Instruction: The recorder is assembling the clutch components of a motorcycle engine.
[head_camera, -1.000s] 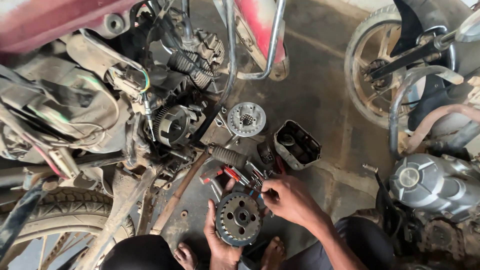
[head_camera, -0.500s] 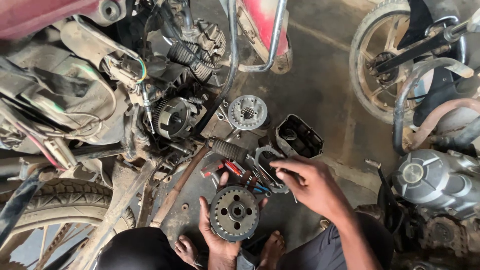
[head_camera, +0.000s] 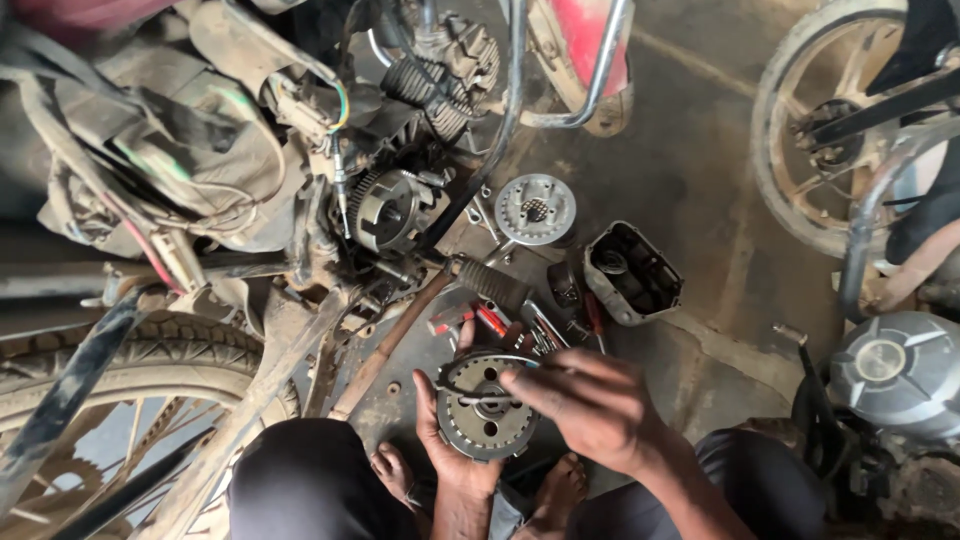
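Squatting over an oily concrete floor (head_camera: 700, 170), the person cradles a round clutch hub (head_camera: 485, 405) from beneath in the left hand (head_camera: 447, 440), its fingers curled up around the hub's left rim and the thumb raised beside it. The right hand (head_camera: 590, 405) now lies across the hub's right half, fingers pressed together and pinching a thin metal tool (head_camera: 478, 398) laid across the hub's face; half a second earlier this hand hovered farther up and to the right, over the loose tools, with fingers spread and clear of the hub. The hub itself has stayed in the left palm, low in the centre of the view, between the person's knees and above the bare feet (head_camera: 480, 490). Just beyond it, red-handled tools (head_camera: 480, 320) lie scattered on the floor, touching one another. Farther on, a perforated round plate (head_camera: 536, 208) rests flat near a dark open engine cover (head_camera: 632, 272), the two apart. To the left, the exposed clutch basket (head_camera: 385, 208) sits in the motorcycle's engine, beneath the finned cylinder (head_camera: 440, 70). At far right stand a second machine's wheel (head_camera: 800, 140) and a silver engine casing (head_camera: 890, 365).
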